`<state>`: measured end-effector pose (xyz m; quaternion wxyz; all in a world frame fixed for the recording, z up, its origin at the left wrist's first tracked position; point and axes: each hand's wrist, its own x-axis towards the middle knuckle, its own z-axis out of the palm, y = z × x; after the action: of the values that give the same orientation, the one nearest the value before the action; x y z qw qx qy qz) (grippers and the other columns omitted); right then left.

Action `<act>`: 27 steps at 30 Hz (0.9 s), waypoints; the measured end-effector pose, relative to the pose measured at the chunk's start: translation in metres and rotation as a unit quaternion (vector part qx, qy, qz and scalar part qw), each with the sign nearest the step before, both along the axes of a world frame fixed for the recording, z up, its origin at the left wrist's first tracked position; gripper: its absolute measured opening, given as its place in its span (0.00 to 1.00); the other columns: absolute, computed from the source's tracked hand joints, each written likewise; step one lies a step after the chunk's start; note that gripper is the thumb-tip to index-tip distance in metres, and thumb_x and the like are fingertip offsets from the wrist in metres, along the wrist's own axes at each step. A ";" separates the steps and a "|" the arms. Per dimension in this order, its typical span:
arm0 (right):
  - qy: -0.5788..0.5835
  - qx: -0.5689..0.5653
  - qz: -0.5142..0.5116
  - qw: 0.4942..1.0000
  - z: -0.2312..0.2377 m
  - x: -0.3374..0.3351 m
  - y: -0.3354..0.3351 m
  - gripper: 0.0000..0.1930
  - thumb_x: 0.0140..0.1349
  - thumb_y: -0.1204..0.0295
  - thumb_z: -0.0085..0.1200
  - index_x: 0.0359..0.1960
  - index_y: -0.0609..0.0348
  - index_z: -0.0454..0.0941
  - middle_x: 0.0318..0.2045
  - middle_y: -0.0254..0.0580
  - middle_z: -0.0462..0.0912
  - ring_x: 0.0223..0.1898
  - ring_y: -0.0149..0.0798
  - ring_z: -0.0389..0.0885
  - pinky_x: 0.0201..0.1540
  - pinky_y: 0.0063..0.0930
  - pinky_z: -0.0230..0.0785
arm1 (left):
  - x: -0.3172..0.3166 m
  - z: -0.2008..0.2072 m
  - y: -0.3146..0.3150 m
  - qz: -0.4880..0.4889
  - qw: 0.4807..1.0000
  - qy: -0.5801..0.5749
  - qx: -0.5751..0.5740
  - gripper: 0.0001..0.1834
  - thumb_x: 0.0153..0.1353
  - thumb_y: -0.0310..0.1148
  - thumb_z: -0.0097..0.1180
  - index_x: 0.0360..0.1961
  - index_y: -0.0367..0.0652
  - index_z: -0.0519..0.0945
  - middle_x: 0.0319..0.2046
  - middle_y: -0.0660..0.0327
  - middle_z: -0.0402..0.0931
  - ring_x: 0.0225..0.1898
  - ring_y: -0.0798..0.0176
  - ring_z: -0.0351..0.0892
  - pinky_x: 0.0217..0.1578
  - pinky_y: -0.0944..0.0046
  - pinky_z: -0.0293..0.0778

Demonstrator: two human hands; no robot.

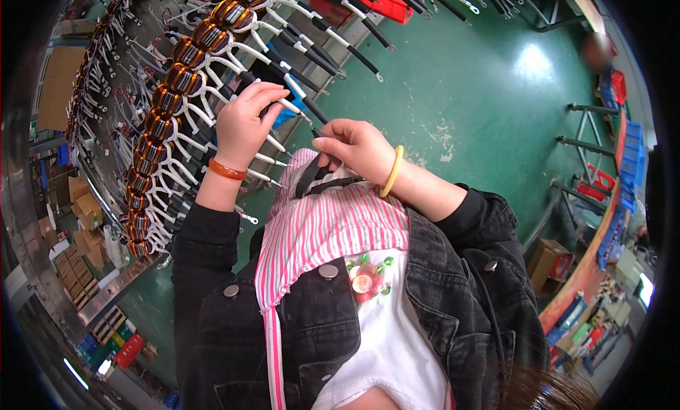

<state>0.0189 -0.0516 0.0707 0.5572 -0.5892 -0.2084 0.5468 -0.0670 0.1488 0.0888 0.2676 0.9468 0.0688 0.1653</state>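
Note:
A long row of copper-wound ring coils [183, 79] runs down the left, with white-sleeved leads sticking out to the right. My left hand [244, 126] is closed in a pinch on one white-sleeved lead [289, 106], whose bare metal end points toward my right hand. My right hand [358, 148] pinches a short black sleeve [316, 133] between thumb and fingers, close to that end. A small gap seems to lie between sleeve and lead. Below my left hand, other white leads [268, 159] end in bare tips. Farther up the row, several leads wear black sleeves [365, 61].
A second row of coils [95, 63] stands farther left. A blue object [287, 111] sits behind the leads. Green floor [467, 91] stretches to the right, with a metal stand [591, 137] and blue bins [632, 155] beyond. My striped apron [340, 222] hangs below my hands.

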 end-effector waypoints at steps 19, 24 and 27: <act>0.471 0.035 -0.027 0.881 -0.006 0.001 0.016 0.11 0.71 0.63 0.38 0.36 0.55 0.67 0.17 0.22 0.56 0.15 0.20 0.49 0.16 0.15 0.42 | -0.007 -0.006 0.006 -0.021 0.999 -0.027 -0.015 0.10 0.49 0.24 0.61 0.36 0.45 0.83 0.36 0.63 0.79 0.33 0.60 0.81 0.33 0.66 0.76; 0.503 0.081 0.025 0.860 -0.009 -0.002 0.019 0.12 0.71 0.62 0.38 0.36 0.56 0.67 0.17 0.22 0.55 0.15 0.20 0.50 0.16 0.16 0.42 | -0.004 -0.010 0.010 -0.043 0.999 -0.030 -0.005 0.11 0.49 0.24 0.61 0.36 0.44 0.83 0.35 0.62 0.79 0.32 0.60 0.81 0.33 0.66 0.76; 0.138 -0.054 -0.033 0.988 0.000 -0.016 0.031 0.13 0.71 0.61 0.37 0.36 0.56 0.67 0.16 0.22 0.54 0.14 0.20 0.49 0.15 0.16 0.43 | -0.003 -0.010 0.009 -0.048 0.998 -0.031 0.002 0.11 0.49 0.23 0.61 0.35 0.44 0.83 0.35 0.62 0.79 0.31 0.60 0.81 0.32 0.66 0.76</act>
<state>0.0031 -0.0204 0.0703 0.5652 -0.5440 -0.0800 0.6150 -0.0704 0.1581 0.0783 0.2749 0.9440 0.0146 0.1818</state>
